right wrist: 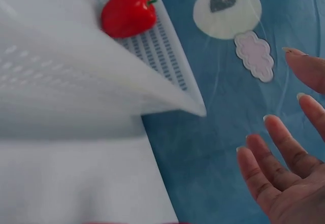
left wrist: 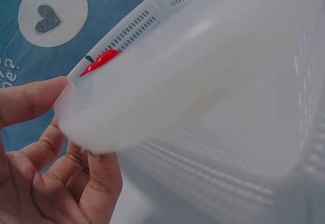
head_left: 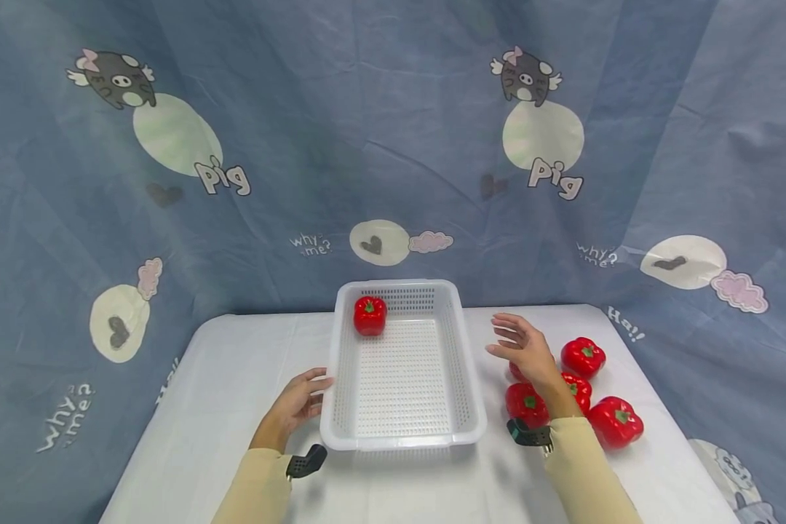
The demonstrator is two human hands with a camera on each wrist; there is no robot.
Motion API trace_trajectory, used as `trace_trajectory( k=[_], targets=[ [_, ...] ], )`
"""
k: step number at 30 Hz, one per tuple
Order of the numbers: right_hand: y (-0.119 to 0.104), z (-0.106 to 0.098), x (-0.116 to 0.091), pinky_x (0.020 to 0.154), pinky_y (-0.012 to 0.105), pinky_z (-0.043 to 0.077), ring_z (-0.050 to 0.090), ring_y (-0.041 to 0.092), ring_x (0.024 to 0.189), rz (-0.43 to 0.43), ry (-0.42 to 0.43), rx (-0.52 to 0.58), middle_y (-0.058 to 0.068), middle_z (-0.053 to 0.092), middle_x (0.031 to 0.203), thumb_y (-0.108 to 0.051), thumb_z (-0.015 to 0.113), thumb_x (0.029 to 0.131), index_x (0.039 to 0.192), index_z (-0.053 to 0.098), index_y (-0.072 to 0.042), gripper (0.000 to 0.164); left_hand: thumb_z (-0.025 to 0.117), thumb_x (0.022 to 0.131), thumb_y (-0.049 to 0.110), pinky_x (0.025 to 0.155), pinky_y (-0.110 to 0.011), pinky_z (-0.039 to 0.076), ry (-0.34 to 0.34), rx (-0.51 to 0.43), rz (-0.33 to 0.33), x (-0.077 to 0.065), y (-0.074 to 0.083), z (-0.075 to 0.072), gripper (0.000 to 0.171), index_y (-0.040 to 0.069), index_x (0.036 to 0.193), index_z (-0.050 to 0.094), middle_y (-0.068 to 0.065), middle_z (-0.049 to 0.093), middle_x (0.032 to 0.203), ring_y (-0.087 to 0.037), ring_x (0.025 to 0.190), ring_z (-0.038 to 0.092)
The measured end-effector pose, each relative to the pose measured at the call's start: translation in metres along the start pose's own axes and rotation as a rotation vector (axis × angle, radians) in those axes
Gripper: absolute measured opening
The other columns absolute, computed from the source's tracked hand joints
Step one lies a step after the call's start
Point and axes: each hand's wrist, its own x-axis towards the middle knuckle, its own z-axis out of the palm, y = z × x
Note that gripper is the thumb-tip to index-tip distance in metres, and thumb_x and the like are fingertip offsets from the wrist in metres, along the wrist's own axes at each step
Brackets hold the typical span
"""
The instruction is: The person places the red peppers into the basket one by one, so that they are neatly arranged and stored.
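Observation:
A white perforated plastic basket [head_left: 402, 442] stands in the middle of the table, with one red bell pepper [head_left: 370, 316] in its far left corner. My left hand [head_left: 296, 400] holds the basket's left rim; in the left wrist view the thumb lies at the rim and the fingers [left wrist: 104, 183] curl beneath it. To the right of the basket, my right hand [head_left: 527, 349] hovers with nothing in it, its fingers [right wrist: 284, 145] spread and relaxed. Several red bell peppers [head_left: 616, 422] lie below and beside that hand, some partly hidden by the hand and forearm.
The white-covered table [head_left: 236, 393] extends on both sides of the basket. A blue cloth [head_left: 419, 175] with pig prints hangs right behind the table and along its sides. Each wrist carries a small dark device [head_left: 308, 461].

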Motion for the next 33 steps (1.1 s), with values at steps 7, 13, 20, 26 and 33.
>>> trace_trajectory(
  k=[7,13,20,26,33],
  targets=[
    [0.004,-0.019,-0.014,0.089,0.014,0.049,0.042,0.032,0.132,0.012,0.060,0.035,0.015,0.044,0.144,-0.019,0.073,0.086,0.142,0.041,-0.009,0.066,0.063,0.091,0.015,0.073,-0.029,0.059,0.007,0.018,0.013,0.003,-0.001,0.001,0.044,0.001,0.132,0.052,-0.016,0.060,0.121,-0.020,0.090,0.063],
    [0.013,-0.036,-0.028,0.087,0.013,0.049,0.042,0.035,0.131,-0.003,0.124,0.023,0.013,0.046,0.141,-0.021,0.072,0.087,0.142,0.041,-0.008,0.064,0.064,0.091,0.015,0.074,-0.031,0.059,0.004,0.015,0.004,0.003,-0.002,0.003,0.044,0.001,0.131,0.052,-0.017,0.059,0.121,-0.021,0.091,0.062],
    [0.019,-0.050,-0.046,0.092,0.011,0.045,0.044,0.031,0.130,0.008,0.216,-0.069,0.009,0.048,0.141,-0.030,0.071,0.088,0.144,0.039,-0.010,0.068,0.064,0.091,0.015,0.074,-0.033,0.059,-0.006,-0.001,0.011,0.003,-0.002,0.002,0.044,0.001,0.131,0.052,-0.016,0.061,0.117,-0.019,0.088,0.065],
    [0.026,-0.060,-0.057,0.096,0.013,0.043,0.046,0.024,0.128,0.009,0.304,-0.086,0.008,0.049,0.140,-0.030,0.071,0.087,0.143,0.042,-0.014,0.065,0.063,0.091,0.014,0.073,-0.033,0.060,-0.006,-0.014,0.017,0.002,-0.002,0.000,0.044,0.000,0.132,0.051,-0.016,0.062,0.116,-0.020,0.089,0.064],
    [0.040,-0.071,-0.068,0.100,0.014,0.041,0.047,0.006,0.121,0.015,0.463,-0.069,-0.005,0.054,0.135,-0.026,0.073,0.086,0.140,0.047,-0.023,0.060,0.063,0.092,0.014,0.074,-0.034,0.060,-0.015,-0.019,0.018,0.003,-0.003,0.000,0.044,0.001,0.132,0.051,-0.014,0.062,0.115,-0.020,0.089,0.065]
  ],
)
